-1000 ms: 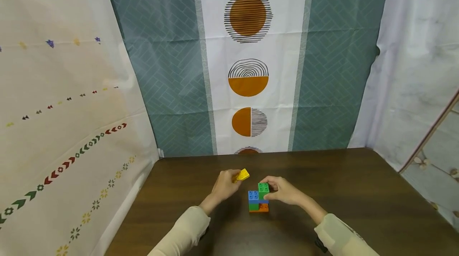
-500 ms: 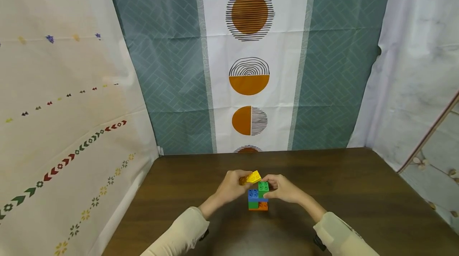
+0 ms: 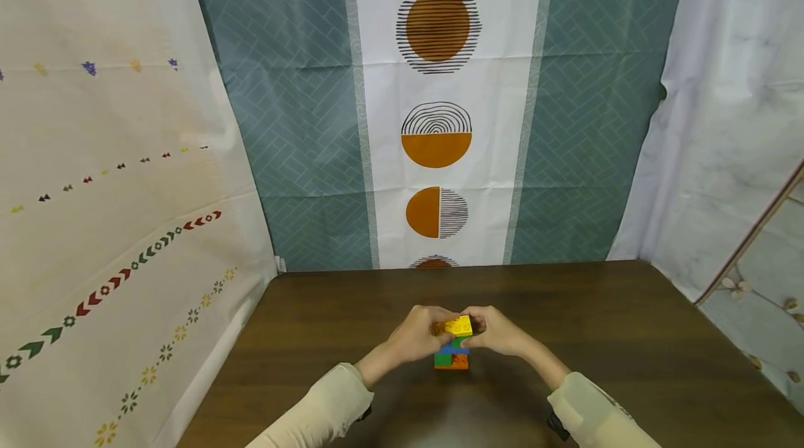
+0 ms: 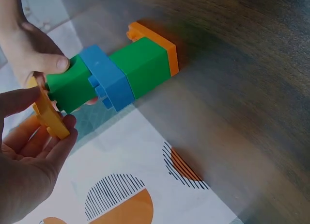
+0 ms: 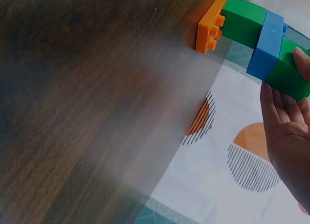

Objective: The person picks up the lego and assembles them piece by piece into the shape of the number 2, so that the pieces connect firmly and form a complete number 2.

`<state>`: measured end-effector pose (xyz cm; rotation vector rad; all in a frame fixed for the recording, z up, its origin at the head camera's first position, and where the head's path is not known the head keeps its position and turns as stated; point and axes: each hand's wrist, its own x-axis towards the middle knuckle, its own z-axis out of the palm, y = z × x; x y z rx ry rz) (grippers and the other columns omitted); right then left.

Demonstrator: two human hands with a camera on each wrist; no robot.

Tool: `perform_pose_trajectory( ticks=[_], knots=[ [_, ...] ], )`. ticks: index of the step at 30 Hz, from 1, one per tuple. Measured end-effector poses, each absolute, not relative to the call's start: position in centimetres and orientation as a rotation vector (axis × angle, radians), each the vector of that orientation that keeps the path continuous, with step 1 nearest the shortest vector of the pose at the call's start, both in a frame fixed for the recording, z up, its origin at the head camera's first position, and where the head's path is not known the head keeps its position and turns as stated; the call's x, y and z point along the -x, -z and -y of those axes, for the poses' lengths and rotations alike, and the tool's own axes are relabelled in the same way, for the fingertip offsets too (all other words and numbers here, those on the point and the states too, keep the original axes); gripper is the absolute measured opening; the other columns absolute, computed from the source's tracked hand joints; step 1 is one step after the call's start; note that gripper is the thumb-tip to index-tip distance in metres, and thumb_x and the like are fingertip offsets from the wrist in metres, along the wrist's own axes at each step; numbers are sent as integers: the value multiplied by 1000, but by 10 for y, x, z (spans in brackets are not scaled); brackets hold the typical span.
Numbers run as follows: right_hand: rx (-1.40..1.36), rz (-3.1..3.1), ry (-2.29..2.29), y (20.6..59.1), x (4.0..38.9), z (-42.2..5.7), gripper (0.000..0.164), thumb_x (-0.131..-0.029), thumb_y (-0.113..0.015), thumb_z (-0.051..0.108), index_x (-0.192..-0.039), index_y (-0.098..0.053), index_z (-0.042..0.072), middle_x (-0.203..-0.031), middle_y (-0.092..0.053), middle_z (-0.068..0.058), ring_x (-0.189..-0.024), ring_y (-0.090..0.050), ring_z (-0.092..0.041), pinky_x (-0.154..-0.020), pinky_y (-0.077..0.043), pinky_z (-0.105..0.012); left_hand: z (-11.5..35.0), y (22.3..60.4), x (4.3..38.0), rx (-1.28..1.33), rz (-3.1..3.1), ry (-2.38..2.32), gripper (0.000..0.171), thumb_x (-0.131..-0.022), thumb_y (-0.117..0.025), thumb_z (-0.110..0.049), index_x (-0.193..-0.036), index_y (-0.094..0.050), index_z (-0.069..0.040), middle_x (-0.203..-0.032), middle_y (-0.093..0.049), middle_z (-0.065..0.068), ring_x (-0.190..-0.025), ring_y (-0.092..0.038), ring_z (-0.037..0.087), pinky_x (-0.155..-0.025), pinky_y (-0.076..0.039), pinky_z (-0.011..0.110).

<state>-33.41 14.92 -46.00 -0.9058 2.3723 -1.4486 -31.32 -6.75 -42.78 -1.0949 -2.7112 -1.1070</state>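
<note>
Near the middle of the table stands a stack of toy building bricks. At its base lies an orange brick (image 4: 155,40), then a green brick (image 4: 141,69), a blue brick (image 4: 110,76) and an upper green brick (image 4: 72,86). My left hand (image 3: 416,334) pinches a flat yellow brick (image 3: 462,326) between thumb and fingers. In the left wrist view, the yellow brick is tilted right against the upper green brick's studs. My right hand (image 3: 499,330) grips that upper green brick from the right, thumb in front and fingers behind, as the right wrist view shows.
Dark wooden table (image 3: 565,308) spreads around the stack. A teal and white patterned cloth (image 3: 452,176) hangs behind it. Pale patterned cloths flank the table on the left (image 3: 125,190) and right (image 3: 710,120).
My left hand has moved right with the yellow brick, from beside the stack to over the upper green brick. My right hand keeps its grip, nearly still.
</note>
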Motion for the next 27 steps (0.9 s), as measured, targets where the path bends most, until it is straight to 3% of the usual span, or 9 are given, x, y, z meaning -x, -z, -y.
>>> perform_pose_trajectory(
  ticks=[8,15,19,20,27],
  knots=[
    [930,-2340,1482,462,335,-150,36,-84,-73,6,-114,-60,-9,-104,-68,-23,-85,-64,-8,-78,-55,-21,64,427,316,1119,2725,1069,36,-90,-67,-7,-126,-64,-1,-122,-69,11,-103,-69,15,-79,-52,12],
    [933,-2352,1475,462,336,-150,36,-84,-74,6,-114,-60,-9,-104,-69,-23,-84,-64,-7,-78,-55,-19,65,427,320,1125,2727,1054,34,-90,-65,-5,-123,-67,-4,-122,-69,14,-95,-71,19,-62,-51,10],
    [935,-2351,1474,461,336,-150,36,-85,-73,7,-115,-61,-9,-104,-70,-24,-83,-64,-7,-78,-54,-18,65,427,321,1125,2735,985,33,-90,-65,-7,-122,-67,-5,-123,-69,12,-104,-70,22,-67,-51,9],
    [935,-2349,1474,461,335,-150,37,-85,-73,7,-115,-60,-9,-105,-70,-24,-83,-63,-7,-77,-54,-18,65,427,321,1132,2733,970,33,-90,-65,-7,-122,-67,-5,-123,-69,12,-97,-72,22,-65,-50,9],
    [931,-2336,1477,459,333,-150,38,-85,-73,7,-117,-60,-9,-107,-70,-24,-83,-63,-8,-78,-54,-18,63,427,322,1186,2700,912,32,-88,-65,-3,-120,-68,-2,-120,-70,13,-93,-71,19,-61,-45,7]
  ],
)
